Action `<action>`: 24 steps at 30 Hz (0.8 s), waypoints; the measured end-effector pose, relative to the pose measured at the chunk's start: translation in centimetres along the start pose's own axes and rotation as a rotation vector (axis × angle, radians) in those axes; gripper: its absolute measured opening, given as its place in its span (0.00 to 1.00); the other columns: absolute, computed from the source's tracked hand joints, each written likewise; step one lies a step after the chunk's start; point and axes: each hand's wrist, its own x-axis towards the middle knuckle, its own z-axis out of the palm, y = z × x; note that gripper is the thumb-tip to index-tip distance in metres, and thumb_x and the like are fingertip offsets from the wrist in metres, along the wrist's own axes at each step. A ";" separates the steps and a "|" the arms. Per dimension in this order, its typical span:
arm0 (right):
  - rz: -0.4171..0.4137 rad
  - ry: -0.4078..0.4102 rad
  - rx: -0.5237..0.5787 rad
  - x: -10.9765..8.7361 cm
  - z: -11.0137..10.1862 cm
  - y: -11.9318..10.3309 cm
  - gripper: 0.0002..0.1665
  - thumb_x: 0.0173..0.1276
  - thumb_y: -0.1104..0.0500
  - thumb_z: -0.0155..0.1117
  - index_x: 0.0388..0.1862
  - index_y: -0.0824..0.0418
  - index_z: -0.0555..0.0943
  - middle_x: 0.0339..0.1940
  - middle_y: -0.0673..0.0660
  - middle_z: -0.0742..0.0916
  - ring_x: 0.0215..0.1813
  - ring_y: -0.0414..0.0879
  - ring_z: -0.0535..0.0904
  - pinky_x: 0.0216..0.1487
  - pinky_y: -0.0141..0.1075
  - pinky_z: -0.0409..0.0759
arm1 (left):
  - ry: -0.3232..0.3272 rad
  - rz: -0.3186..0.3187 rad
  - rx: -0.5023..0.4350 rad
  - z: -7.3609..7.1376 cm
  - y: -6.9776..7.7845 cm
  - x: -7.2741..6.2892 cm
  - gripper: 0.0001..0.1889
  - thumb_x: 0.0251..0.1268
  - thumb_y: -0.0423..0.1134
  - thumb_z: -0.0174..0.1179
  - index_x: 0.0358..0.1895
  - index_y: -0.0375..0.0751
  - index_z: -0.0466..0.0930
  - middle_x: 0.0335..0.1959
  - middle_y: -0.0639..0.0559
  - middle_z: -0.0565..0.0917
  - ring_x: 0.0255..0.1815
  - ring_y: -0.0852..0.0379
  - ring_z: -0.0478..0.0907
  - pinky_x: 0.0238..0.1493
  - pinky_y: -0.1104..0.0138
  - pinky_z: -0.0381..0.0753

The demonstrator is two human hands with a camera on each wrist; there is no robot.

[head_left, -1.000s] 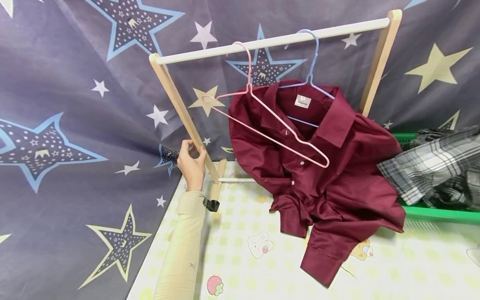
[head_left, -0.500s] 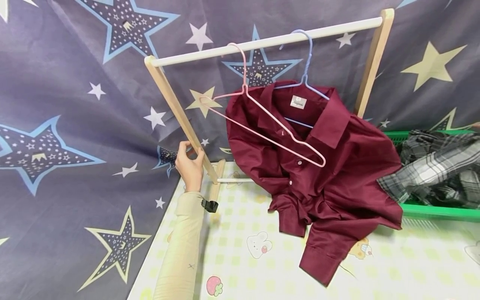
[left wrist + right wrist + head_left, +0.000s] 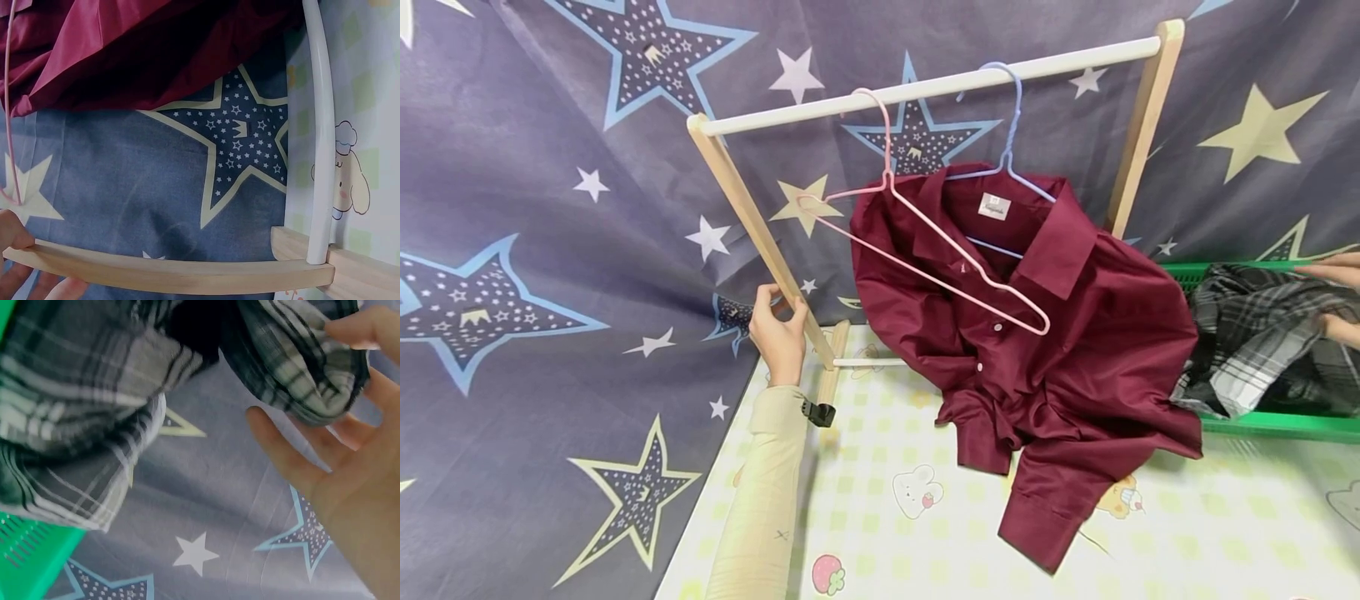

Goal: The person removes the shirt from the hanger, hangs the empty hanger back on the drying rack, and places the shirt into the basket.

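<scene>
Thumb and fingers of my left hand [image 3: 780, 337] grip the left wooden post [image 3: 765, 246] of a small clothes rack. At the right edge of the head view, my right hand [image 3: 1343, 273] holds part of a black, grey and white plaid shirt [image 3: 1255, 342]. The right wrist view shows the thumb in front of a bunched fold [image 3: 306, 381] and several fingers behind it, one finger extended. A maroon shirt [image 3: 1097, 358] hangs on a blue hanger [image 3: 1017, 108] from the white bar [image 3: 932, 86]. A bare pink hanger [image 3: 887, 150] hangs left of it, overlapping the shirt's front.
A green basket [image 3: 1300, 423] at the right carries the bunched plaid cloth. The maroon sleeves trail onto the checked tablecloth [image 3: 880, 533]. A dark star-printed curtain [image 3: 535, 375] stands behind and to the left. The rack's right post [image 3: 1146, 125] rises behind the maroon shirt.
My right hand has come into the head view at the right edge. The plaid shirt has shifted and bunched up over the basket. My left hand stays on the post.
</scene>
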 end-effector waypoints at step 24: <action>0.198 -0.334 -0.099 -0.7 1.1 -9.0 0.73 0.49 0.28 0.72 0.83 0.50 0.41 0.76 0.79 0.50 0.70 0.84 0.48 0.61 0.81 0.45 | 0.014 0.016 -0.011 -0.1 -0.1 -0.3 0.11 0.57 0.30 0.65 0.43 0.39 0.80 0.44 0.46 0.87 0.42 0.46 0.87 0.51 0.49 0.80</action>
